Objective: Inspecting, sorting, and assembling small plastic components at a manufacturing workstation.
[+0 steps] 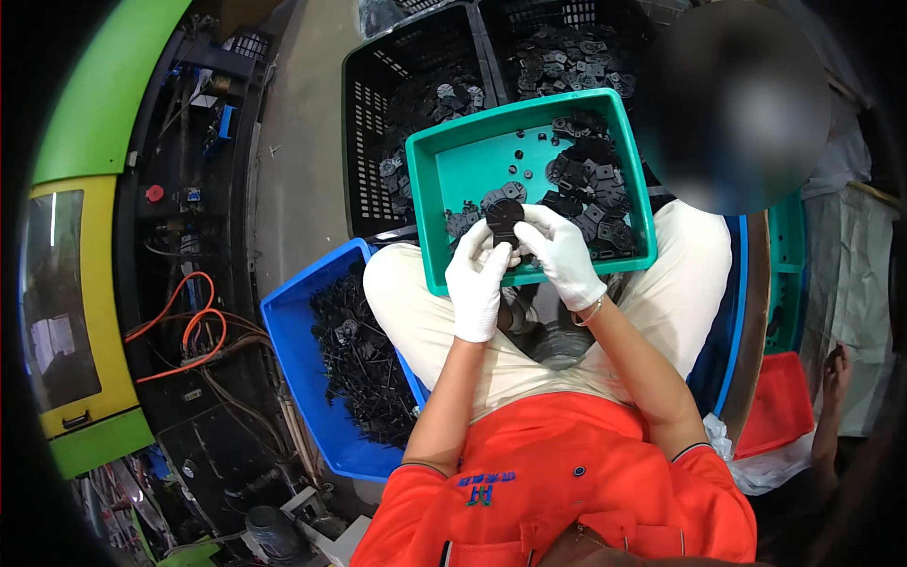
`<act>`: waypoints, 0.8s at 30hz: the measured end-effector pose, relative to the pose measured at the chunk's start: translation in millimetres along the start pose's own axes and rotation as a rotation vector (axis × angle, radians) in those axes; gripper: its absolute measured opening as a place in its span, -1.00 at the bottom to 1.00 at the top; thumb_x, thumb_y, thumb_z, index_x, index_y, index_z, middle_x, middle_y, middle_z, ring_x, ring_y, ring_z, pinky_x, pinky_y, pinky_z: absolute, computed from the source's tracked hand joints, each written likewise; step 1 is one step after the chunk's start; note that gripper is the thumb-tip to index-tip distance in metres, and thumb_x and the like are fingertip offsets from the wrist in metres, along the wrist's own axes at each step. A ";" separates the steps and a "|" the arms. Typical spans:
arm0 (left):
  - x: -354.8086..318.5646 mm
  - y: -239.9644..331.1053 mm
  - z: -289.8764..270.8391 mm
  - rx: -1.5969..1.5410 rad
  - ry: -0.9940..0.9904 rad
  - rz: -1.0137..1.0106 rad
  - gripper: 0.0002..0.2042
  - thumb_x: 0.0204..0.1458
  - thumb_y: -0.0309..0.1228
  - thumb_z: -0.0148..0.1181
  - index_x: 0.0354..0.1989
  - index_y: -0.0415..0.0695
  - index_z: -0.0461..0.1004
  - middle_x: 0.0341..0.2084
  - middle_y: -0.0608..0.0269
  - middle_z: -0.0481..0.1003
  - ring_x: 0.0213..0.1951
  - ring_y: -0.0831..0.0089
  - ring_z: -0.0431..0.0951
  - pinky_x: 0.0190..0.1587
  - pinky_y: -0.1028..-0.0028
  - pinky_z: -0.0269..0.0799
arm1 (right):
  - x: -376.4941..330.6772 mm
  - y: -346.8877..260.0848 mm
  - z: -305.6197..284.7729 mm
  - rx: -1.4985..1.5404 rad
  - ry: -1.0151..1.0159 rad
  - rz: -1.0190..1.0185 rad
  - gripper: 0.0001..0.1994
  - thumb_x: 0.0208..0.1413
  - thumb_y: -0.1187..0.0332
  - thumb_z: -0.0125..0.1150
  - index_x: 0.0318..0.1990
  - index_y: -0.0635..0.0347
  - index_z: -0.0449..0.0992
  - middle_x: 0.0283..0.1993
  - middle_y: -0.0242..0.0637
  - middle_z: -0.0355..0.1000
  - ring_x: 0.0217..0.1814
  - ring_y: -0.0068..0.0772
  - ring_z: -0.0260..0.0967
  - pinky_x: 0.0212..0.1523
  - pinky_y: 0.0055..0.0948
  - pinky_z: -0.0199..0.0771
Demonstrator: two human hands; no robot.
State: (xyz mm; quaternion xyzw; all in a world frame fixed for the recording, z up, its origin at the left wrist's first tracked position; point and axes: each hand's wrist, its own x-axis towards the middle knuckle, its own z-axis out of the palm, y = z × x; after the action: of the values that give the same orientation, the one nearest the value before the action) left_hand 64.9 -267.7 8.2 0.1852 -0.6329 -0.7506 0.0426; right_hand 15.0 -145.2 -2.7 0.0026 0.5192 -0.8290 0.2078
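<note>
Between my two white-gloved hands is a black plastic part (504, 217) with a rounded top. My left hand (477, 283) grips its lower left side, and my right hand (565, 253) pinches it from the right. Both hands are above the near edge of a green tray (453, 156), which rests by my knees. Inside the tray, black molded parts (595, 194) are heaped on the right, with a smaller group near my left fingers. Several small round black pieces (513, 170) lie scattered on the tray floor.
Black crates (364, 151) full of similar parts stand beyond the tray. A blue bin (316, 416) with thin black pieces is at my left. A red tray (779, 406) and another person's hand (837, 373) are at right. Machinery with orange hoses (203, 312) stands far left.
</note>
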 end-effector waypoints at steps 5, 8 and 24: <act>2.4 3.1 -8.3 -0.113 -0.014 -0.005 -0.60 0.08 -0.59 0.10 0.12 -0.36 0.27 -0.15 0.13 0.47 -0.24 0.51 0.51 -0.15 0.55 0.47 | -2.6 -2.7 16.8 -0.053 0.006 0.067 -0.79 0.15 0.48 0.08 -0.08 0.34 0.47 -0.30 -0.37 0.47 -0.38 -0.71 0.36 -0.34 -0.66 0.40; 3.0 2.6 -14.6 -0.203 -0.012 -0.040 -0.62 0.09 -0.59 0.10 0.10 -0.36 0.29 -0.26 0.18 0.47 -0.36 0.54 0.51 -0.27 0.57 0.48 | -2.1 1.8 21.0 -0.118 -0.023 0.077 -0.79 0.15 0.43 0.07 -0.10 0.32 0.49 -0.32 -0.34 0.48 -0.38 -0.64 0.38 -0.32 -0.62 0.41; 42.6 21.1 -93.7 -0.180 0.181 -0.041 -0.43 0.03 -0.55 0.19 0.16 -0.54 0.08 -0.16 0.03 0.35 -0.25 0.28 0.55 -0.18 0.45 0.52 | 25.3 18.6 -17.5 -0.624 0.094 0.048 -0.79 0.19 0.45 -0.02 -0.11 0.32 0.49 -0.35 -0.34 0.50 -0.35 -0.64 0.33 -0.26 -0.61 0.35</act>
State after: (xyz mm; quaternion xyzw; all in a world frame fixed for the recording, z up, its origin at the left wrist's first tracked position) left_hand 52.9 -372.1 6.8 0.2602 -0.5528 -0.7852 0.1006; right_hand -5.4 -145.8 -32.3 -0.0105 0.7573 -0.6236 0.1938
